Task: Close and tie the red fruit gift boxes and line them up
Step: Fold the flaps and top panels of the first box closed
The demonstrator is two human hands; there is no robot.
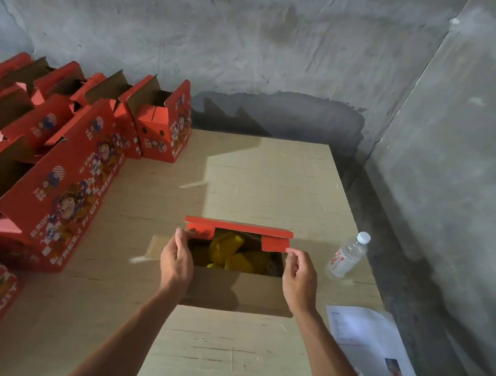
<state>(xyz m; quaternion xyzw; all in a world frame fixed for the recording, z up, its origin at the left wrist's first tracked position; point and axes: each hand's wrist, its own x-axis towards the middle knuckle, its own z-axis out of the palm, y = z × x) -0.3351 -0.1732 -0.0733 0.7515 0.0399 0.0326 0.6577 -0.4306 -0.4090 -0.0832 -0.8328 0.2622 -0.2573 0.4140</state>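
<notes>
The open gift box [238,268] stands near the middle of the bench [272,184], directly in front of the person, its top unclosed and yellow mesh-wrapped contents [232,253] visible inside. The far red flap [238,228] stands up along the back edge; the near brown flap [237,292] lies folded out toward the person. The left hand [176,258] grips the box's left end flap with curled fingers, and the right hand [300,274] pinches the right end flap [275,244] at its lower corner. Judged from this, the step in hand is the closing of this box, at the stage of folding in the end flaps; tying is not yet begun. The next move calls for both end flaps to go down together, then the long flaps over them. Other red boxes [61,196] stand in rows at the left, tops open. A water bottle [347,256] and a printed sheet [376,353] lie to the right.
</notes>
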